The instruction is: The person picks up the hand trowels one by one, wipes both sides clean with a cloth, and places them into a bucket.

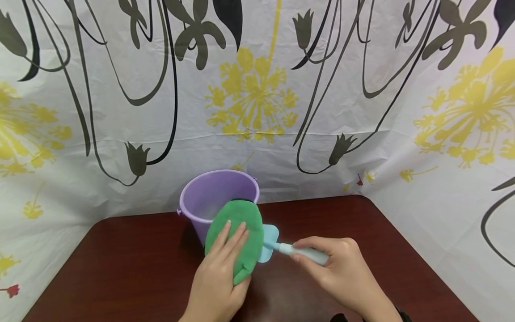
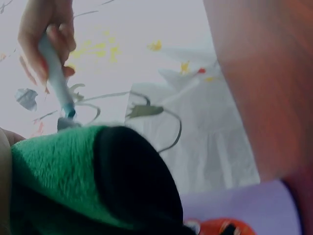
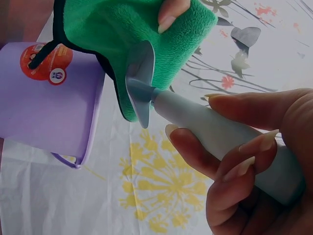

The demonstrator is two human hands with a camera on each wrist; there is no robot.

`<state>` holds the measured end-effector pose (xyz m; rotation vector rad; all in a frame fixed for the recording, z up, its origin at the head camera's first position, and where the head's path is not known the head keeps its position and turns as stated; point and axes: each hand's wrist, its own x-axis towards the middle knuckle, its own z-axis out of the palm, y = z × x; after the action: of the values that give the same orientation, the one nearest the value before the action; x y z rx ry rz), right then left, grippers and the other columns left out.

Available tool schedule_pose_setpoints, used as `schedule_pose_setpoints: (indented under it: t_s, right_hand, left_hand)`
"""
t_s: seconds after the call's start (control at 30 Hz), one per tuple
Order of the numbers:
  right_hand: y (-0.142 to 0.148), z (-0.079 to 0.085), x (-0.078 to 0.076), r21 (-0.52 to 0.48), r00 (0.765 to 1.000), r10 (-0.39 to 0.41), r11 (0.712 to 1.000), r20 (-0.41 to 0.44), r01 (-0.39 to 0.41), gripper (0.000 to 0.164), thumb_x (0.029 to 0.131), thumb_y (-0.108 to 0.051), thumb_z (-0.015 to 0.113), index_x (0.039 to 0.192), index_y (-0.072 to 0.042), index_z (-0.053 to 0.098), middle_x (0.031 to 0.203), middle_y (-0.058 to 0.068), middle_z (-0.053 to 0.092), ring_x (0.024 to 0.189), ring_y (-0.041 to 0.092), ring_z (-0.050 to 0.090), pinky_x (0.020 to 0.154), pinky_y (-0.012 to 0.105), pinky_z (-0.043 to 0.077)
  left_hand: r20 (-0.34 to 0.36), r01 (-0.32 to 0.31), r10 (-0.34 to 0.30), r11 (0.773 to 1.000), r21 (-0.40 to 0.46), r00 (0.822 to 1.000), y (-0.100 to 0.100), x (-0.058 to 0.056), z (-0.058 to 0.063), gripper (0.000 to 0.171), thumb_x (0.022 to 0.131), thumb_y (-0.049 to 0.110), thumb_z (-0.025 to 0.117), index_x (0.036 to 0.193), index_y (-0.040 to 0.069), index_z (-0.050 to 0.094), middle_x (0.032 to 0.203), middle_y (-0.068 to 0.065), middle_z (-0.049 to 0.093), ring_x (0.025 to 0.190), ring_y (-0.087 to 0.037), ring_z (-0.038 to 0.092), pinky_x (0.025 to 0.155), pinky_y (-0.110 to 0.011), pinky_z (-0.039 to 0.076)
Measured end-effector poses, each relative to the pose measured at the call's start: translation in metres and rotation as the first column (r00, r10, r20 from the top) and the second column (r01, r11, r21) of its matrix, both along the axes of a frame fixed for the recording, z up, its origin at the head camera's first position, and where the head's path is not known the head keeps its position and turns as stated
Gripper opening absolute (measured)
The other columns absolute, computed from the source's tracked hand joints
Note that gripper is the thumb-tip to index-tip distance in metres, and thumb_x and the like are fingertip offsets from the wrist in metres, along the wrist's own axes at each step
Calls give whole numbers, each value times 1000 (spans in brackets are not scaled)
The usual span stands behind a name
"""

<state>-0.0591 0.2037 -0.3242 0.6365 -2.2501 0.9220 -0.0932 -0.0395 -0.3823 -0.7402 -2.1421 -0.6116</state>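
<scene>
A green plush cloth [image 1: 241, 223] with a black edge hangs in front of a purple bucket [image 1: 193, 219]. My left hand [image 1: 219, 268] grips the cloth, fingers extended over its upper face; in the right wrist view the thumb [image 3: 173, 12] presses the other side. In my right hand [image 1: 342, 268] is a small light blue shovel [image 1: 307, 252], held by its pale handle. Its blade [image 3: 141, 83] lies against or close beside the cloth; contact cannot be told. Part of the blade is hidden behind the cloth in the head view.
The bucket stands near the back edge of a dark red-brown table [image 1: 141, 264]. A white sheet [image 1: 257, 161] with yellow flowers and dark stems hangs behind and at both sides. An orange-red sticker [image 3: 46, 61] is on the bucket's wall.
</scene>
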Motion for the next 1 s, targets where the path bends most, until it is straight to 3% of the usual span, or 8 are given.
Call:
schedule_pose_setpoints:
  t_s: [0.2, 0.37, 0.47, 0.6, 0.67, 0.87, 1.0]
  right_hand:
    - [2, -2, -3, 0, 998, 24, 1000, -60, -24, 26, 74, -6, 88, 89, -24, 77, 78, -15, 73, 59, -13, 53, 51, 7, 44]
    - [3, -4, -6, -11, 996, 46, 999, -77, -47, 26, 75, -5, 87, 91, -23, 77, 78, -13, 74, 63, -11, 56, 54, 8, 46]
    - [3, -5, -6, -12, 997, 40, 999, -71, -41, 26, 74, -5, 88, 91, -23, 77, 78, -14, 74, 62, -11, 56, 54, 8, 46]
    - [3, -6, -7, -22, 998, 36, 999, -60, -38, 26, 74, -6, 88, 91, -22, 77, 78, -13, 74, 62, -11, 56, 53, 9, 46]
    - [2, -6, -8, -29, 997, 35, 999, -67, -37, 25, 75, -6, 87, 91, -21, 78, 78, -11, 75, 62, -10, 57, 53, 9, 47]
    - [4, -6, -11, -6, 994, 4, 1000, -108, -5, 26, 75, -5, 87, 93, -22, 79, 83, -12, 77, 69, -7, 66, 61, 9, 52]
    - [4, -5, -11, 9, 994, 3, 1000, -107, -2, 25, 77, -6, 86, 94, -23, 79, 85, -13, 77, 72, -6, 68, 65, 10, 54]
  left_hand:
    - [-127, 60, -65, 997, -39, 990, 7, 1, -3, 60, 76, 20, 66, 134, 4, 64, 141, -8, 64, 137, -38, 53, 128, -23, 19]
    - [-209, 98, -109, 993, -62, 972, 9, 3, -2, 53, 86, 28, 56, 132, 3, 65, 137, -8, 66, 133, -36, 56, 128, -29, 23]
    - [-209, 97, -114, 991, -88, 971, 12, 6, -2, 53, 86, 31, 58, 130, 4, 66, 137, -7, 67, 132, -35, 58, 129, -28, 21]
    - [-182, 84, -103, 990, -109, 978, 14, 9, -2, 58, 77, 31, 62, 129, 5, 68, 137, -5, 67, 132, -33, 59, 129, -26, 20]
    - [-204, 101, -121, 989, -106, 971, 15, 9, -2, 58, 77, 31, 61, 128, 5, 68, 135, -5, 68, 131, -32, 60, 128, -26, 23]
    - [-316, 174, -210, 975, -136, 925, 25, 8, -6, 56, 98, 42, 39, 131, 7, 66, 135, -5, 68, 127, -31, 62, 125, -30, 31]
    - [-307, 152, -191, 978, -145, 933, 32, 11, -11, 57, 102, 45, 36, 133, 8, 65, 139, -4, 65, 130, -29, 61, 127, -30, 28]
